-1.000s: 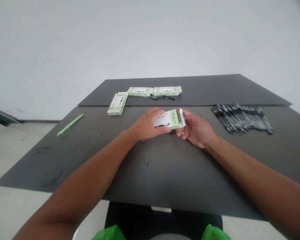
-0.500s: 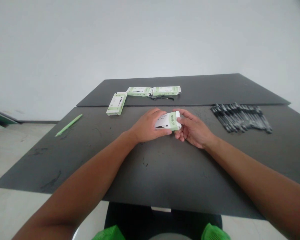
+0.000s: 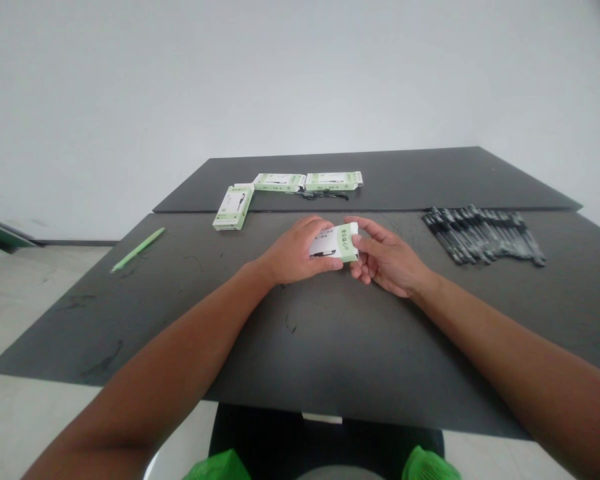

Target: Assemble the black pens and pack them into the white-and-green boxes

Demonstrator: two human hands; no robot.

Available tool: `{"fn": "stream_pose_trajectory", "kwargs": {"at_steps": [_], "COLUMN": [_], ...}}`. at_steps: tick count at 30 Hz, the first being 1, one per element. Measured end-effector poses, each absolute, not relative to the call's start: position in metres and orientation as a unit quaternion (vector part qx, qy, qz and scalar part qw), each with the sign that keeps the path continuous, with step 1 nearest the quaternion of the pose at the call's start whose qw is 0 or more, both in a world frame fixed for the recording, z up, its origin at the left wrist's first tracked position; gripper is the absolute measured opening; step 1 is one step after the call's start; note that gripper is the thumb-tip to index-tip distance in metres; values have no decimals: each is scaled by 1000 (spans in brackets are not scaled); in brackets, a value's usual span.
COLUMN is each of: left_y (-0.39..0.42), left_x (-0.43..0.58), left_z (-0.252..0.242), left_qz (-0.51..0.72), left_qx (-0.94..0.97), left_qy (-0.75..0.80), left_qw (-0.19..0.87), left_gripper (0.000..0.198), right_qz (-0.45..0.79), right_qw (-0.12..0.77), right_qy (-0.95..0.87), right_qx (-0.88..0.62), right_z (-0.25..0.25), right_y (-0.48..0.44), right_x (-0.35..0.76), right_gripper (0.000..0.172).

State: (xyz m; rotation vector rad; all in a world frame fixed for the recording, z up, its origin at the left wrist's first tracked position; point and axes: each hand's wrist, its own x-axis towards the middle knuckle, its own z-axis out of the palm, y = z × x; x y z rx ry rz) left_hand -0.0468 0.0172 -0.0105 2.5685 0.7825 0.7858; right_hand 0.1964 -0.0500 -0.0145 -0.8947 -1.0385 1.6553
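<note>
A small white and green pen box (image 3: 334,243), printed with a black pen, is held level over the middle of the table. My left hand (image 3: 300,252) wraps round its left end, thumb along the near side and fingers over the far side. At the right end, my right hand (image 3: 384,257) grips the box's end with the thumb on its edge and the index finger behind. The lower fingers of that hand are curled beneath. Whether anything lies inside the box cannot be seen.
Three similar boxes lie farther back: a left box (image 3: 233,208), a middle box (image 3: 279,182) and a right box (image 3: 333,181). Dark pens (image 3: 325,195) lie before them. A row of black pens (image 3: 483,235) is at right, a green pen (image 3: 138,250) at left. The dark table (image 3: 330,353) has a seam.
At the box's right end, the flap that stuck out by my right thumb now lies flush with the edge. Both hands stay in nearly the same place.
</note>
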Motion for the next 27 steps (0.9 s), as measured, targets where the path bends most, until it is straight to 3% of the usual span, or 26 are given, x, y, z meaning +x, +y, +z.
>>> {"fn": "stream_pose_trajectory", "kwargs": {"at_steps": [5,27], "left_y": [15,17], "left_x": [-47,-46], "left_z": [-11,-10], "left_qz": [275,280], "left_qx": [905,908], "left_qy": [277,262], "left_qw": [170,168], "left_gripper": [78,75], "right_qz": [691,687], "right_qw": [458,474], "right_qy": [-423,-424], "right_qx": [-367,-350], "right_z": [-14,-21], "right_y": [-50,-49], "right_x": [200,199], "right_gripper": [76,81]}}
